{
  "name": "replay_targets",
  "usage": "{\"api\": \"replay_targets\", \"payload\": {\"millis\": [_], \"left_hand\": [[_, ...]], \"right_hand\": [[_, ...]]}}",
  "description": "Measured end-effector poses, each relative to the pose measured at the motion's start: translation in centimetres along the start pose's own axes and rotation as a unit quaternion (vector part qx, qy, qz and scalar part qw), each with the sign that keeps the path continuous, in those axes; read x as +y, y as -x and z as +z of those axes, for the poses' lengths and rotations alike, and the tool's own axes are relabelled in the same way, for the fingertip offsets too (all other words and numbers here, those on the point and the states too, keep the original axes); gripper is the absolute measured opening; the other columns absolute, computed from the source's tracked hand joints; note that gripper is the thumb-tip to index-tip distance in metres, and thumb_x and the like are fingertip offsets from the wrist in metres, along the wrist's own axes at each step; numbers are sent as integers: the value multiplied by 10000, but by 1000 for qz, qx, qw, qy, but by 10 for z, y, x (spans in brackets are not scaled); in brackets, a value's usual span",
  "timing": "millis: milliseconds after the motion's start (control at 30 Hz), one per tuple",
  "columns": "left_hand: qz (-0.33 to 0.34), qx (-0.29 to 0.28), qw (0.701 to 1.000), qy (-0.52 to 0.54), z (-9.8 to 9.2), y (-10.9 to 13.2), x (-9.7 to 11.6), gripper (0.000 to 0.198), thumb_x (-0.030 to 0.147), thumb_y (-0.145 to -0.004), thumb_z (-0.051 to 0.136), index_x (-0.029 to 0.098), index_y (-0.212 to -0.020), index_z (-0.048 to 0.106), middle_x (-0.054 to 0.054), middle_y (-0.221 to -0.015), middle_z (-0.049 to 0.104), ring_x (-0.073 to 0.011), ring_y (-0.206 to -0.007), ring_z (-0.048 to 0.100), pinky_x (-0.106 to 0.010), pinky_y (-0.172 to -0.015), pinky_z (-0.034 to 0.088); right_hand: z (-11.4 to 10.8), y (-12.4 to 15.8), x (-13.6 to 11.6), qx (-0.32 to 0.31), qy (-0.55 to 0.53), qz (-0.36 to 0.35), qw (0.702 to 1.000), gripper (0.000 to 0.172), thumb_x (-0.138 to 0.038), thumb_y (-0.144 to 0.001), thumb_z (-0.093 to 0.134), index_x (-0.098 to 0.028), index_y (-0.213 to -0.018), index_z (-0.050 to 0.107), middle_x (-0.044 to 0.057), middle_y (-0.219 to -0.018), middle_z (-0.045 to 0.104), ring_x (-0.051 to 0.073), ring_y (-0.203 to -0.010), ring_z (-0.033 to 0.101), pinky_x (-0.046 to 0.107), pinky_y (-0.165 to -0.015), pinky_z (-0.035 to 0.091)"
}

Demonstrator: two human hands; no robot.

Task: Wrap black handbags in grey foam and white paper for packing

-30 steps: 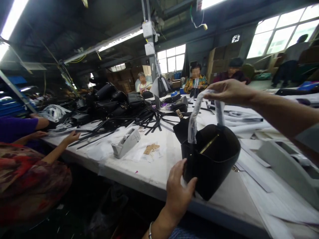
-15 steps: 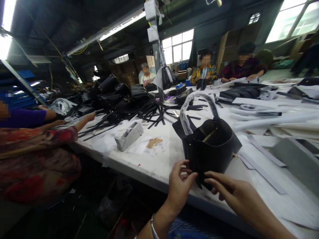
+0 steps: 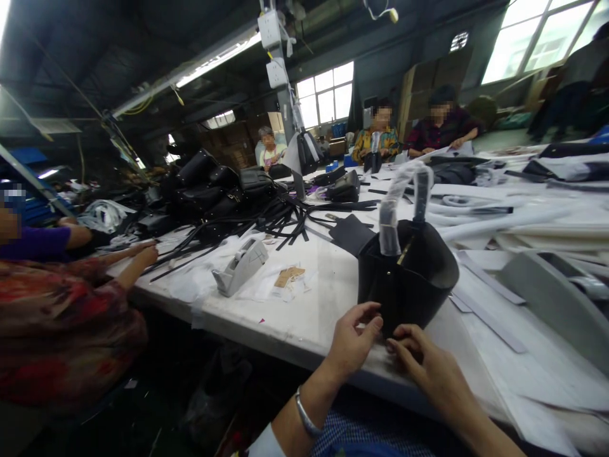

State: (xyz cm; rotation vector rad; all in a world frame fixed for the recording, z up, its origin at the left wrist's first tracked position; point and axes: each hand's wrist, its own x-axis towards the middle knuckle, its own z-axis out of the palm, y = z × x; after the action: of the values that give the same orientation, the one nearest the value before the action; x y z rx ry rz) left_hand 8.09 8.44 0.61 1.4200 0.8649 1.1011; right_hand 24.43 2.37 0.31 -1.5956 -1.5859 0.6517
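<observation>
A black handbag (image 3: 416,292) stands upright at the table's near edge, its top open. Clear plastic film wraps its raised handle (image 3: 390,219). Behind its left side a flat dark flap (image 3: 352,235) lies out over the table. At the bag's lower left corner is my left hand (image 3: 354,336), thumb and fingers curled in against it. My right hand (image 3: 423,355) is closed in a pinch at the bottom front edge, close to the left fingertips. Exactly what lies between the fingertips is hard to see against the black.
A grey tape dispenser (image 3: 242,266) and brown tags (image 3: 289,277) lie to the left. Further back are black straps (image 3: 285,222) and piled black bags (image 3: 204,190). On the right stands a large grey dispenser (image 3: 556,304) beside pale strips (image 3: 490,320). Co-workers sit around the table.
The handbag has turned, and its flap now lies spread to the left behind it. A dark tip that hung between my hands no longer shows. The right fingers are drawn closer together.
</observation>
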Motion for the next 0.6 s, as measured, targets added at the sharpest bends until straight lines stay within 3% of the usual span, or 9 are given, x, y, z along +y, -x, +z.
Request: {"api": "replay_targets", "payload": {"millis": [200, 400, 500, 567, 600], "left_hand": [[23, -1, 998, -50, 9, 2, -1, 345, 412, -912, 613, 183, -1157, 697, -107, -1141, 702, -220, -992, 682, -307, -811, 581], [63, -24, 991, -112, 3, 8, -1, 324, 335, -927, 590, 199, -1195, 711, -92, -1121, 747, -223, -1013, 697, -363, -927, 552], [104, -62, 979, -166, -15, 9, 11, 268, 264, -923, 586, 256, -1142, 740, -60, -1091, 755, -199, -1006, 698, -336, -948, 535], [126, -58, 958, -251, -41, 4, 21, 260, 223, -923, 579, 299, -1102, 751, -35, -1100, 751, -185, -1023, 694, -310, -953, 527], [125, -24, 940, -316, -60, 0, 25, 263, 215, -918, 585, 324, -1091, 750, -14, -1091, 753, -180, -1025, 693, -301, -953, 526]], "right_hand": [[-14, -8, -6, 90, 61, -6, 994, 410, -590, -876, 514, -238, -1072, 591, 26, -745, 761, 226, -621, 723, 291, -558, 501], [-5, -23, -12, 25, 88, -38, 995, 397, -627, -867, 510, -252, -891, 638, -7, -603, 677, 191, -519, 651, 268, -498, 456], [-3, -25, -10, 40, 118, -55, 991, 376, -595, -870, 487, -246, -793, 601, 5, -565, 635, 189, -481, 602, 279, -477, 428], [-6, -26, -9, 23, 112, -64, 991, 373, -577, -879, 482, -244, -744, 582, 11, -588, 633, 180, -496, 592, 272, -492, 435], [-9, -27, -9, 4, 100, -65, 993, 381, -573, -887, 480, -241, -725, 576, 9, -598, 629, 173, -509, 592, 264, -501, 442]]}}
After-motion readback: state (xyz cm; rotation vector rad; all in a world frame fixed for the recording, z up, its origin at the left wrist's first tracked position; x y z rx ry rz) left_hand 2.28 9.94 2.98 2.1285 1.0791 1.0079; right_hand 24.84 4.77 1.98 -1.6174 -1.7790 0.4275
